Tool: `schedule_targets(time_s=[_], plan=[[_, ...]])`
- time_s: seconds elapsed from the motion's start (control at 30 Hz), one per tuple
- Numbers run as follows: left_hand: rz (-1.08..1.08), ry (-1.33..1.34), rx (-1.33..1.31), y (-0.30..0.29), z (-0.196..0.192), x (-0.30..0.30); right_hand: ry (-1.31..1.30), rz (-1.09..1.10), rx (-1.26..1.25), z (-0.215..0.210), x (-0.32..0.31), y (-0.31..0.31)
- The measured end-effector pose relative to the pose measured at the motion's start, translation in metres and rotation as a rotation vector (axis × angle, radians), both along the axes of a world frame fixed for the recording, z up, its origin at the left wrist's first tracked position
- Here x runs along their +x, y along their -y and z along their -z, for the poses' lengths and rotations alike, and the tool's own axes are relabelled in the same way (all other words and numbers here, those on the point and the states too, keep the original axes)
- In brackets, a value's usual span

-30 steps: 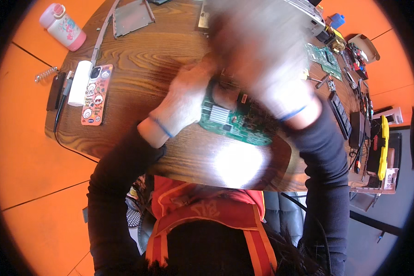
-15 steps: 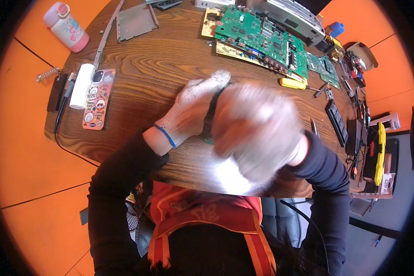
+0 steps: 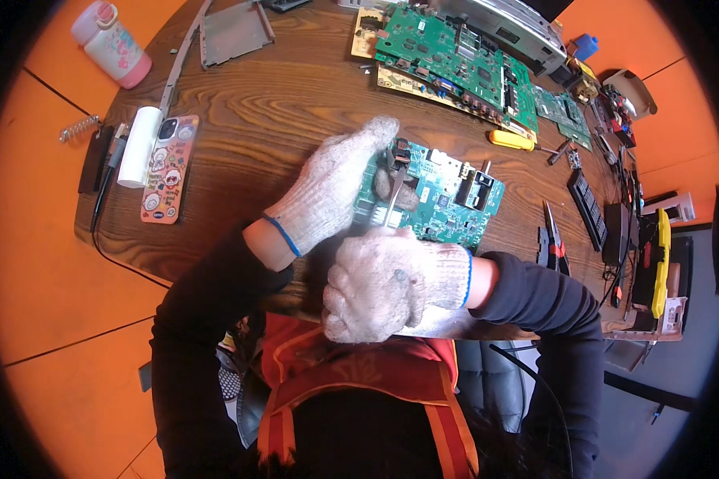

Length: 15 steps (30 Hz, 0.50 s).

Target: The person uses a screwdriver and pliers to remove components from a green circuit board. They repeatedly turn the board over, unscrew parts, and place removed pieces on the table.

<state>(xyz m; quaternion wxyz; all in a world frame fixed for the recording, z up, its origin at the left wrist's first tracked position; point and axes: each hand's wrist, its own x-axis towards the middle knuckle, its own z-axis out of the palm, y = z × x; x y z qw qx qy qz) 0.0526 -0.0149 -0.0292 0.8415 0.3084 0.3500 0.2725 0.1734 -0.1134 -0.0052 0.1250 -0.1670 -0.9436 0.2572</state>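
My left hand (image 3: 327,184), in a white knit glove with a blue cuff, grips the left edge of a green circuit board (image 3: 447,215). Its thumb lies along the top corner, and dirty glove fingertips show on the face of the board. Below the board my right hand (image 3: 383,275), gloved the same way, is closed in a fist around a screwdriver (image 3: 394,198). Only the metal shaft shows; the fist hides the handle. The shaft reaches up across the board to a small dark component (image 3: 401,149) near the top left corner.
Larger green boards (image 3: 447,60) are stacked at the back. Right of centre lie a yellow-handled screwdriver (image 3: 513,140), red-handled pliers (image 3: 558,243) and a black strip (image 3: 585,211). A patterned phone (image 3: 170,169), white roll (image 3: 141,148) and pink-white bottle (image 3: 113,46) are at left.
My right hand was a blur over the board; now it has moved down and left, uncovering the board, the screwdriver shaft and the pliers. My left hand has stayed nearly in place.
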Motion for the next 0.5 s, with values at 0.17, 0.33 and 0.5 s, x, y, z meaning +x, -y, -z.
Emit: schedule_targets(time_s=[0.17,0.33,0.5], plan=[[-0.004,-0.038,0.046,0.001,-0.019,-0.004,-0.304,0.004,0.154,-0.034,0.02,-0.002],[-0.09,0.017,0.318,0.006,-0.026,-0.008,-0.98,0.24,0.047,-0.061,0.039,-0.001],[-0.051,0.07,0.245,0.008,-0.02,-0.008,-0.955,0.371,0.113,-0.052,0.05,0.008]])
